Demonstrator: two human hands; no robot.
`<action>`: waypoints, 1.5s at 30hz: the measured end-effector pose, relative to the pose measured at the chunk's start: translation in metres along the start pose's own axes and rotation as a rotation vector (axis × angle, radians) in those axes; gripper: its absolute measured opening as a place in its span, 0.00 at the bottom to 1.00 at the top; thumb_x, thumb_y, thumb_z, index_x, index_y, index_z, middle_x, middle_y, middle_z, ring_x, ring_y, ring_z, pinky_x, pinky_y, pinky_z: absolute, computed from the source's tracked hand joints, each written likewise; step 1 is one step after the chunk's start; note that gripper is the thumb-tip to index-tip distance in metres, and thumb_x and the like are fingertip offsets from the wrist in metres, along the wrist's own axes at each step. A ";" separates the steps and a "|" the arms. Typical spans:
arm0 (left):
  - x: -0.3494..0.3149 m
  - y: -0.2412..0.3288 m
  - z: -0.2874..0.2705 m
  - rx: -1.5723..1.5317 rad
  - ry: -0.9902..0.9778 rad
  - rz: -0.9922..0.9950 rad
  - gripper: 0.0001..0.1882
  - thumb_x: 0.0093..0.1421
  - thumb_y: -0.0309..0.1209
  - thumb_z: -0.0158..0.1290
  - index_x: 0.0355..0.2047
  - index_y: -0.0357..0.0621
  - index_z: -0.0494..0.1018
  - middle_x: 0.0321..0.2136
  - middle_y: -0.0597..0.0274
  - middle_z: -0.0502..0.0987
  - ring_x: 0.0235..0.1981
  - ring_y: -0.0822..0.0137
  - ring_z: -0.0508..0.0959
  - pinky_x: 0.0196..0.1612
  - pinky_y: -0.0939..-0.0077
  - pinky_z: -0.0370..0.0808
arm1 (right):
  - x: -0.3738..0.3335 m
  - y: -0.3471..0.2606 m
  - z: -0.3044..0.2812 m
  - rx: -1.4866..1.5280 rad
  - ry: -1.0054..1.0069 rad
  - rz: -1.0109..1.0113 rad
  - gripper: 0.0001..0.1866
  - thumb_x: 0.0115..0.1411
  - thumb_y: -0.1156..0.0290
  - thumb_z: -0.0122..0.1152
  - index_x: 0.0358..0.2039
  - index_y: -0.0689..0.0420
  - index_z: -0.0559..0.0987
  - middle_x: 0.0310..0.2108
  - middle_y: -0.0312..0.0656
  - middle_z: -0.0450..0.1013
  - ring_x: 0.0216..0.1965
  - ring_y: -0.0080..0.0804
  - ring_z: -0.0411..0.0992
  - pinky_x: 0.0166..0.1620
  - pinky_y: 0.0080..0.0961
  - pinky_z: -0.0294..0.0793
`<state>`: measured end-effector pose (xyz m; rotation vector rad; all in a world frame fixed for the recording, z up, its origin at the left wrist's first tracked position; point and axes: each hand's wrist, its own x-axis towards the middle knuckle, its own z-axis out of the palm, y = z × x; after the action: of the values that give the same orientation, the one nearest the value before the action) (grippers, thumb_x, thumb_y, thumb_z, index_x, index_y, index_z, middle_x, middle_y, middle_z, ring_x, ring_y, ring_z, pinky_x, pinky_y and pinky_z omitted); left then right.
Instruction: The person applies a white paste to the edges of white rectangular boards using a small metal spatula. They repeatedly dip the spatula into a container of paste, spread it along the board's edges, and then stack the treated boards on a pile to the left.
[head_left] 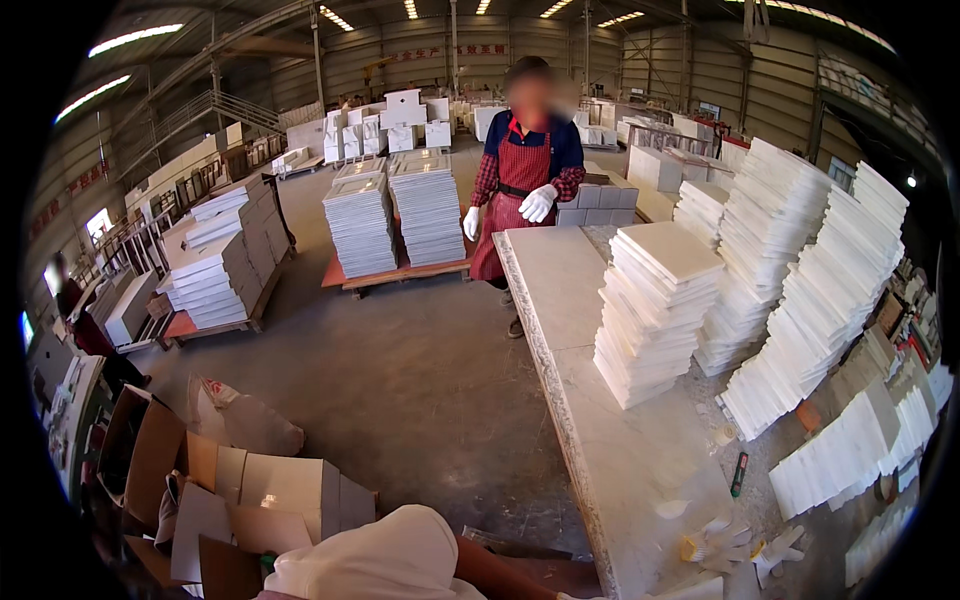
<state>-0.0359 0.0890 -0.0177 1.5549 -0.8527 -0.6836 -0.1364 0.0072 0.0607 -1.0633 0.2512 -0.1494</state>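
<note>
At the lower edge my left arm (510, 572), in a loose white sleeve (370, 560), reaches toward the stone-topped table (560, 350). The hand at its end falls below the picture, so I cannot see what it touches. My right hand is out of view. On the near part of the table lie a white work glove with a yellowish cuff (712, 547) and another white glove (776, 553). A green and black utility knife (739, 474) rests farther up. A tall stack of white stone tiles (655, 320) stands on the table.
Behind the table's far end stands a person in a red apron (525, 165) and white gloves. More tile stacks (765, 250) rise at the right. Open cardboard boxes (215, 530) and a sack (240, 415) sit at lower left. Pallets hold stacked slabs (360, 225).
</note>
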 end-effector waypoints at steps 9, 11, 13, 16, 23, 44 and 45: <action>-0.141 0.079 -0.150 0.229 0.466 -0.308 0.31 0.67 0.39 0.50 0.68 0.54 0.56 0.49 0.49 0.77 0.51 0.62 0.77 0.55 0.67 0.71 | 0.011 0.011 0.012 -0.016 -0.087 0.043 0.17 0.69 0.64 0.52 0.50 0.64 0.75 0.42 0.43 0.76 0.43 0.32 0.74 0.47 0.31 0.75; -0.139 0.137 -0.221 0.455 0.777 -0.294 0.34 0.67 0.32 0.52 0.68 0.44 0.49 0.36 0.62 0.76 0.40 0.70 0.77 0.48 0.72 0.74 | 0.009 0.014 0.013 -0.059 -0.078 0.019 0.17 0.69 0.64 0.52 0.50 0.64 0.76 0.42 0.43 0.76 0.43 0.32 0.74 0.47 0.31 0.75; -0.147 0.177 -0.277 0.701 1.100 -0.144 0.38 0.65 0.27 0.53 0.70 0.39 0.46 0.28 0.66 0.73 0.33 0.73 0.76 0.43 0.76 0.75 | 0.008 0.019 0.013 -0.061 -0.110 0.023 0.17 0.69 0.64 0.52 0.50 0.64 0.76 0.42 0.43 0.76 0.43 0.33 0.74 0.48 0.31 0.74; -0.166 0.231 -0.370 0.918 1.344 0.182 0.40 0.64 0.34 0.54 0.70 0.43 0.45 0.25 0.59 0.74 0.26 0.64 0.77 0.33 0.67 0.75 | 0.005 0.029 0.018 -0.057 -0.165 0.047 0.18 0.69 0.63 0.51 0.51 0.64 0.76 0.42 0.43 0.76 0.44 0.33 0.75 0.48 0.32 0.74; -0.143 0.271 -0.390 0.749 1.358 -0.012 0.34 0.66 0.40 0.48 0.68 0.42 0.52 0.40 0.44 0.79 0.42 0.50 0.81 0.46 0.66 0.75 | 0.003 0.050 -0.001 -0.036 -0.137 0.203 0.16 0.70 0.66 0.52 0.52 0.61 0.73 0.49 0.45 0.74 0.47 0.37 0.74 0.50 0.36 0.77; -0.215 0.037 -0.201 0.614 0.412 -0.819 0.32 0.66 0.53 0.42 0.66 0.53 0.59 0.58 0.48 0.72 0.58 0.46 0.72 0.59 0.58 0.67 | 0.012 0.051 0.034 0.105 0.014 0.442 0.15 0.70 0.65 0.53 0.52 0.59 0.68 0.51 0.41 0.69 0.51 0.40 0.71 0.51 0.39 0.77; -0.218 0.030 -0.198 0.633 0.390 -0.820 0.32 0.66 0.53 0.42 0.66 0.53 0.58 0.58 0.48 0.72 0.58 0.46 0.72 0.59 0.59 0.66 | 0.014 0.052 0.035 0.109 0.021 0.434 0.15 0.71 0.66 0.52 0.52 0.59 0.68 0.51 0.41 0.68 0.52 0.41 0.71 0.52 0.40 0.76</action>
<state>-0.0018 0.3781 0.0345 2.5541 -0.0862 -0.6599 -0.1133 0.0587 0.0294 -0.8782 0.4808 0.2141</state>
